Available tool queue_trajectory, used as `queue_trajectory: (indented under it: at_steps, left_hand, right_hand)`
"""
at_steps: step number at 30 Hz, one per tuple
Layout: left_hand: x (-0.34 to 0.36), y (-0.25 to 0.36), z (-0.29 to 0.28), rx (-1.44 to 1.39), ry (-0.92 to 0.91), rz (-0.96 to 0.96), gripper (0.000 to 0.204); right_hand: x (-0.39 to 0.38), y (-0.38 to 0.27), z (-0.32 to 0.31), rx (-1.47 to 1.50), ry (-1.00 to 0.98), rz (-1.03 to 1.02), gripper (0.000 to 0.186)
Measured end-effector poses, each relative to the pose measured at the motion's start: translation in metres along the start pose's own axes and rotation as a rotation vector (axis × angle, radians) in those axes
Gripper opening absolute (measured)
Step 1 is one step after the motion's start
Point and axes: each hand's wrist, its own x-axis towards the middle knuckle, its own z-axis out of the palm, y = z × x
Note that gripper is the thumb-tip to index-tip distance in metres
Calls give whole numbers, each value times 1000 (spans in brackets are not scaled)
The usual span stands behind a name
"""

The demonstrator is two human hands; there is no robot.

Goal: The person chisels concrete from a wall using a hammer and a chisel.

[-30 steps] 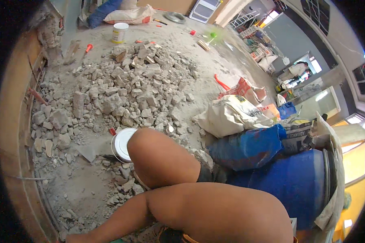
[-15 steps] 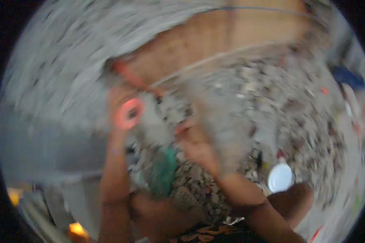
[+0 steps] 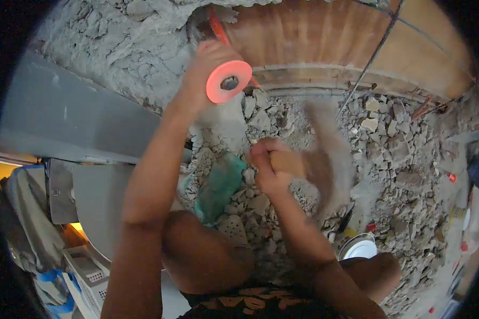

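Guarded tool up in our left hand, hammer out to the right of our right

We have both hands closed around tools. Our left hand (image 3: 210, 64), up against the broken wall (image 3: 117, 48), is wrapped around a guarded tool (image 3: 229, 82); the round orange disc faces us just below and beside the knuckles, with a steel end showing in its middle. The hand hides the shaft, so we cannot tell where the tip rests. An orange strip (image 3: 218, 27) passes behind that hand; we cannot tell whether it belongs to the tool.

Our right hand (image 3: 271, 165) is lower and farther right, fingers curled tightly around the wooden handle of a hammer (image 3: 287, 164). The handle points right from our fist, and the head, badly blurred, lies beyond it, well apart from the disc. The hammer is held above the rubble (image 3: 404, 181).

Between our forearms, below the left hand and just left of the right, a piece of green material (image 3: 222, 186) lies on the broken pieces. A white-lidded bucket (image 3: 361, 248) stands by our right knee. Behind the hands runs a brown panel (image 3: 303, 40), and a grey beam (image 3: 85, 111) lies left of our left forearm.
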Motion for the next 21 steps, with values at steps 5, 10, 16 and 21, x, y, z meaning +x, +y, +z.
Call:
queue_trajectory:
  at_steps: [5, 10, 16, 21]
  left_hand:
    - [15, -4, -8, -9, 29, 38, 35]
    - [25, -5, -3, -66, 79, 31, 43]
    - [-1, -12, -12, -22, -26, 8, 42]
    - [10, -8, -14, -10, 8, 0, 44]
  right_hand:
    - [32, -48, 0, 677, 122, -415, 10]
    - [29, 14, 4, -341, -139, -153, 11]
    - [11, 5, 10, -266, -161, -73, 18]
    - [31, -63, 3, 902, 55, -435, 17]
